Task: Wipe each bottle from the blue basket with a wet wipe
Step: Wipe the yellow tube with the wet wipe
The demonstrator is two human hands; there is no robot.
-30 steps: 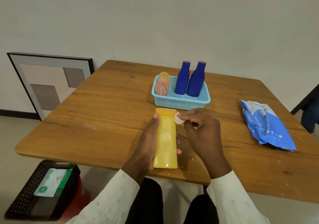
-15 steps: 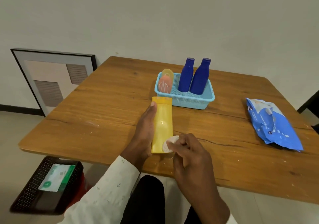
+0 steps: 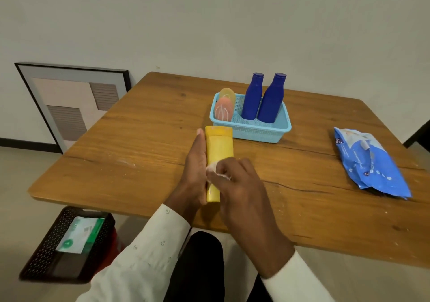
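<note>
Yellow bottle (image 3: 220, 145) flat before basket (image 3: 256, 131)

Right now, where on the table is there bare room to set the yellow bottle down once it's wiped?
Bare wood lies left of the left hand, and between the blue basket and wipes pack. It is crowded where the right hand rubs the wet wipe on the yellow bottle.

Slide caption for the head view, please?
Right hand rubs wet wipe along yellow bottle, steadied by left hand.
</note>
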